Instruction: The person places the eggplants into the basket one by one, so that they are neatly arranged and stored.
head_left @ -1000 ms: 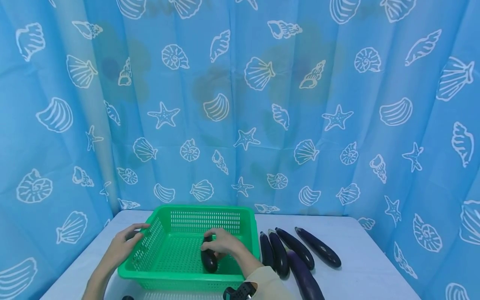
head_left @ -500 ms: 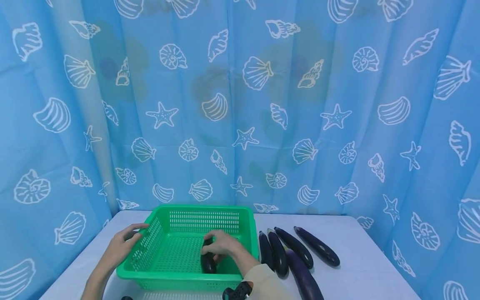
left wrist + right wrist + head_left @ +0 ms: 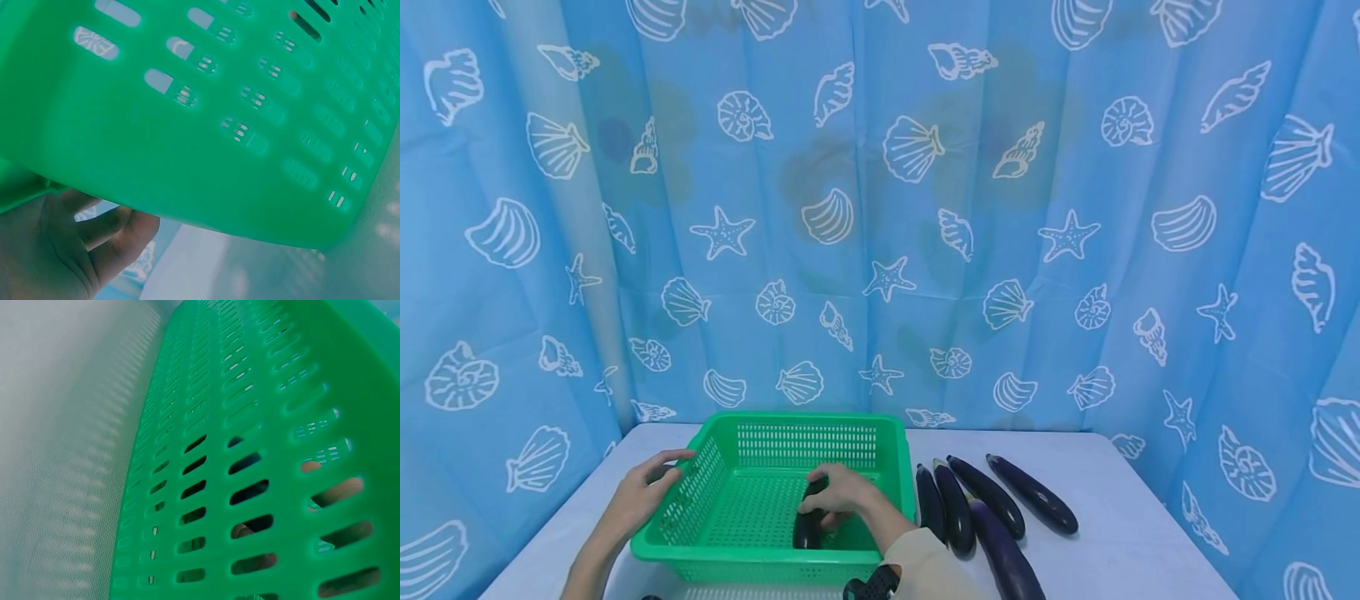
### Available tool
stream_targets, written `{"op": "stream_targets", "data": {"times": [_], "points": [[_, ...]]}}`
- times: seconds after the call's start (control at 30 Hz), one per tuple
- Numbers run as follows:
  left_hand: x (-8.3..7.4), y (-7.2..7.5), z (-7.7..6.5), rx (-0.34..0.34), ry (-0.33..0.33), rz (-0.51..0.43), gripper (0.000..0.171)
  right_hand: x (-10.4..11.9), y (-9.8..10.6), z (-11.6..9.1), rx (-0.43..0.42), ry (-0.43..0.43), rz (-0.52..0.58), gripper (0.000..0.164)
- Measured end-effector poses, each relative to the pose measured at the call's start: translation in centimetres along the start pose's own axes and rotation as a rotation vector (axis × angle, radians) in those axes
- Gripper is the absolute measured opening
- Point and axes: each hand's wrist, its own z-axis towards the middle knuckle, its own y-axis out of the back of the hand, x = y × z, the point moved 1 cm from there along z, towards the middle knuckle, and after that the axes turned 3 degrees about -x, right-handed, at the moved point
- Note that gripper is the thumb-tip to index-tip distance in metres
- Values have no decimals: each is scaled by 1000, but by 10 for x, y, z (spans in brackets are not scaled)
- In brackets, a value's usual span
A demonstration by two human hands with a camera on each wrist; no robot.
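Observation:
A green plastic basket (image 3: 760, 553) with slotted walls stands on the table. Inside it, near the front wall, my right hand (image 3: 842, 492) grips a dark eggplant (image 3: 807, 532) between thumb and fingers; the hand covers part of it. Through the wall slots in the right wrist view, only dark patches and bits of fingers show. My left hand (image 3: 640, 498) rests with relaxed fingers against the basket's left rim. In the left wrist view, the fingers (image 3: 128, 240) of that hand lie at the edge of the green wall (image 3: 187, 144).
Right of the basket lie several eggplants: a purple one (image 3: 1003, 554) in front, darker ones (image 3: 953, 504) beside it, and one (image 3: 1033, 493) set apart farther right. A white cloth covers the table (image 3: 1120, 533). Behind hangs a blue shell-patterned curtain (image 3: 910, 333).
The eggplant's near end has swung slightly left inside the basket, with my right hand still holding it. My left hand stays at the rim. The head view has shifted a little.

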Motion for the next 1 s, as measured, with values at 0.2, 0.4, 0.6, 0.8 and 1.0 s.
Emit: {"op": "stream_targets", "data": {"times": [0.2, 0.4, 0.6, 0.8, 1.0], "points": [[2, 0, -2, -12, -26, -16, 45, 0, -1, 1, 4, 9, -18, 47], [2, 0, -2, -6, -21, -16, 48, 1, -1, 0, 12, 44, -37, 48], [2, 1, -1, 5, -28, -20, 51, -1, 0, 0, 34, 42, -17, 48], [3, 0, -3, -3, -18, -13, 50, -2, 0, 1, 45, 38, -3, 47], [2, -1, -2, -2, -18, -15, 50, -2, 0, 0, 49, 33, 16, 47]]}}
